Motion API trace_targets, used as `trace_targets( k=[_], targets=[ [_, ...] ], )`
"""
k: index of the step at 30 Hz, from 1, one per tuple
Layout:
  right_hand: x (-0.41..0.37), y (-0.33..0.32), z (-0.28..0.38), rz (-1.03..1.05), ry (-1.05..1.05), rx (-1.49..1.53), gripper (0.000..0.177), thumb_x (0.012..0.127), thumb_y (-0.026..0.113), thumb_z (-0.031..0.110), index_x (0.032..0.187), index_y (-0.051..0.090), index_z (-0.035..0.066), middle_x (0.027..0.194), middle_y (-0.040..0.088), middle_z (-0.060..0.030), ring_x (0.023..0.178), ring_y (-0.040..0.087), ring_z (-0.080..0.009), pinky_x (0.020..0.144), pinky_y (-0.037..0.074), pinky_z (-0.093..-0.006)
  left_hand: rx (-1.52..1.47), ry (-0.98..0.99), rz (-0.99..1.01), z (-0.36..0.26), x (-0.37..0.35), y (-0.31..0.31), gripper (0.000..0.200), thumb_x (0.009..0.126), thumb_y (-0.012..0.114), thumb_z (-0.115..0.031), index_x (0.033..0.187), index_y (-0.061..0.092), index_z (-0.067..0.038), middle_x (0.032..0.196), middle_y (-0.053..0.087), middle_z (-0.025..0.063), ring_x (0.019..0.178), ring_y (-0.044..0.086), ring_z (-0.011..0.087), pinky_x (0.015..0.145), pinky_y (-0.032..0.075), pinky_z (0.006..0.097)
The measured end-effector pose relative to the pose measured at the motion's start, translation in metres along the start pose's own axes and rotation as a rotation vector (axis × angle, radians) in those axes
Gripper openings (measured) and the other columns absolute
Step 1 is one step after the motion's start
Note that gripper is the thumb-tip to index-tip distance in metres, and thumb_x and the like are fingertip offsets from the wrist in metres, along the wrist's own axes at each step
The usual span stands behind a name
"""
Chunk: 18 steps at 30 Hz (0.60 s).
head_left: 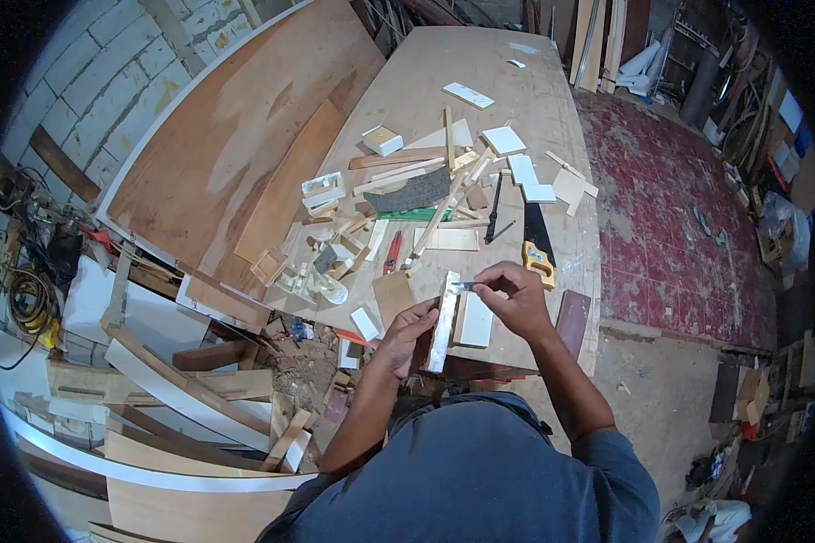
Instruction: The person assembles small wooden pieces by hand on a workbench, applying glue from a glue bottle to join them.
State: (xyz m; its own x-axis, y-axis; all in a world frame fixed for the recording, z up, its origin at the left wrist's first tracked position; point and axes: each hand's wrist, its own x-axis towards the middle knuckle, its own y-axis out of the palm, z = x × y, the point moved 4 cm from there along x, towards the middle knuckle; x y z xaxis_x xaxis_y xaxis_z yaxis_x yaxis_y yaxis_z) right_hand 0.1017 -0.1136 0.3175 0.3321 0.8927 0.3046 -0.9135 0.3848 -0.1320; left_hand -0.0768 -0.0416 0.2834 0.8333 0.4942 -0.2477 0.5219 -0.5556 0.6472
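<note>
My left hand (409, 337) is wrapped round a narrow wooden piece (443, 324) with a white, patchy face, held upright over the near edge of the table. My right hand (513, 297) pinches a small flat grey piece (463, 286) against the top of that wooden piece; its exact kind is too small to make out. Just behind lies a white block (474, 321) with a bare wood side. A handsaw (538, 257) with a yellow handle rests beyond my right hand. Further left of it are a red utility knife (393, 252) and a thin black tool (494, 208).
The plywood table (489, 54) carries wood offcuts, white blocks, a grey abrasive sheet (411, 193) and a glass jar (332, 290). A large brown panel (235, 118) leans along the left. Boards (181, 389) crowd the lower left. A red floor area (661, 217) lies right.
</note>
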Motion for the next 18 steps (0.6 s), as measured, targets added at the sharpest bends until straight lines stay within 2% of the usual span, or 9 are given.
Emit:
trace_targets(
  k=[1, 2, 3, 5, 7, 9, 11, 14, 18],
  targets=[
    [0.0, -0.001, 0.006, -0.01, -0.027, -0.044, 0.009, 0.082, 0.068, -0.002, 0.09, 0.066, -0.002, 0.087, 0.065, -0.0051, 0.079, 0.063, -0.0107, 0.071, 0.051, -0.0237, -0.003, -0.013, 0.004, 0.0, 0.0, -0.002, 0.042, 0.096, 0.056, -0.02, 0.133, 0.051, 0.0, 0.097, 0.069, 0.0056, 0.079, 0.066, 0.0122, 0.071, 0.054, 0.0269],
    [-0.004, 0.004, 0.012, 0.051, -0.057, 0.081, 0.009, 0.081, 0.07, -0.001, 0.09, 0.068, 0.0, 0.085, 0.066, -0.0051, 0.078, 0.063, -0.011, 0.071, 0.051, -0.0245, -0.004, -0.01, 0.003, 0.001, 0.0, -0.004, 0.042, 0.096, 0.056, -0.02, 0.133, 0.051, 0.0, 0.097, 0.069, 0.0056, 0.079, 0.066, 0.0122, 0.071, 0.054, 0.0269],
    [-0.007, 0.006, 0.02, 0.053, -0.058, 0.08, 0.009, 0.081, 0.07, -0.001, 0.09, 0.068, 0.0, 0.085, 0.066, -0.0051, 0.078, 0.063, -0.011, 0.071, 0.051, -0.0245, -0.004, 0.004, -0.01, 0.002, 0.001, -0.006, 0.042, 0.096, 0.057, -0.02, 0.133, 0.051, 0.0, 0.097, 0.069, 0.006, 0.077, 0.066, 0.0125, 0.07, 0.055, 0.0274],
    [-0.016, 0.022, 0.033, 0.417, -0.02, 0.026, 0.009, 0.08, 0.071, -0.001, 0.089, 0.069, 0.001, 0.084, 0.067, -0.0055, 0.077, 0.064, -0.011, 0.07, 0.051, -0.0253, -0.005, 0.016, -0.022, 0.004, 0.001, -0.008, 0.042, 0.096, 0.057, -0.019, 0.133, 0.051, 0.0, 0.096, 0.069, 0.0064, 0.076, 0.066, 0.0128, 0.069, 0.055, 0.028],
    [-0.016, 0.026, 0.035, 0.443, 0.017, 0.044, 0.01, 0.079, 0.072, -0.001, 0.088, 0.071, 0.003, 0.083, 0.068, -0.0058, 0.076, 0.064, -0.0106, 0.07, 0.052, -0.0257, -0.017, 0.022, -0.091, 0.004, 0.001, -0.009, 0.04, 0.096, 0.056, -0.02, 0.131, 0.053, -0.001, 0.094, 0.069, 0.0068, 0.072, 0.065, 0.0132, 0.066, 0.056, 0.0282],
    [-0.007, 0.02, 0.024, 0.277, -0.008, -0.064, 0.01, 0.079, 0.072, -0.001, 0.088, 0.07, 0.002, 0.085, 0.068, -0.0061, 0.077, 0.065, -0.0109, 0.07, 0.052, -0.0249, 0.031, 0.002, -0.063, 0.002, -0.003, -0.013, 0.038, 0.096, 0.056, -0.021, 0.129, 0.055, -0.001, 0.094, 0.069, 0.0068, 0.07, 0.065, 0.0132, 0.065, 0.056, 0.0283],
    [-0.001, 0.014, 0.004, 0.058, 0.042, -0.003, 0.009, 0.08, 0.069, 0.0, 0.089, 0.07, 0.001, 0.086, 0.069, -0.0079, 0.078, 0.066, -0.0114, 0.071, 0.054, -0.0247, 0.078, -0.013, -0.036, 0.001, -0.006, -0.013, 0.037, 0.096, 0.056, -0.021, 0.127, 0.056, -0.001, 0.093, 0.069, 0.0068, 0.069, 0.065, 0.0133, 0.064, 0.056, 0.0283],
    [-0.001, 0.013, 0.008, -0.028, 0.033, 0.039, 0.009, 0.08, 0.069, 0.0, 0.09, 0.07, 0.001, 0.086, 0.069, -0.0081, 0.077, 0.065, -0.0108, 0.071, 0.053, -0.0245, 0.055, -0.003, -0.044, -0.001, -0.01, -0.013, 0.035, 0.096, 0.057, -0.022, 0.124, 0.059, -0.001, 0.092, 0.069, 0.0068, 0.069, 0.065, 0.0133, 0.063, 0.055, 0.0275],
    [-0.016, 0.032, 0.039, 0.4, -0.054, -0.012, 0.01, 0.081, 0.07, -0.001, 0.091, 0.069, 0.0, 0.086, 0.068, -0.0082, 0.078, 0.065, -0.0124, 0.071, 0.052, -0.0257, 0.017, 0.025, -0.023, 0.002, -0.01, -0.022, 0.034, 0.095, 0.057, -0.022, 0.123, 0.059, -0.001, 0.093, 0.069, 0.0076, 0.072, 0.065, 0.0135, 0.063, 0.055, 0.0281]
  ],
)
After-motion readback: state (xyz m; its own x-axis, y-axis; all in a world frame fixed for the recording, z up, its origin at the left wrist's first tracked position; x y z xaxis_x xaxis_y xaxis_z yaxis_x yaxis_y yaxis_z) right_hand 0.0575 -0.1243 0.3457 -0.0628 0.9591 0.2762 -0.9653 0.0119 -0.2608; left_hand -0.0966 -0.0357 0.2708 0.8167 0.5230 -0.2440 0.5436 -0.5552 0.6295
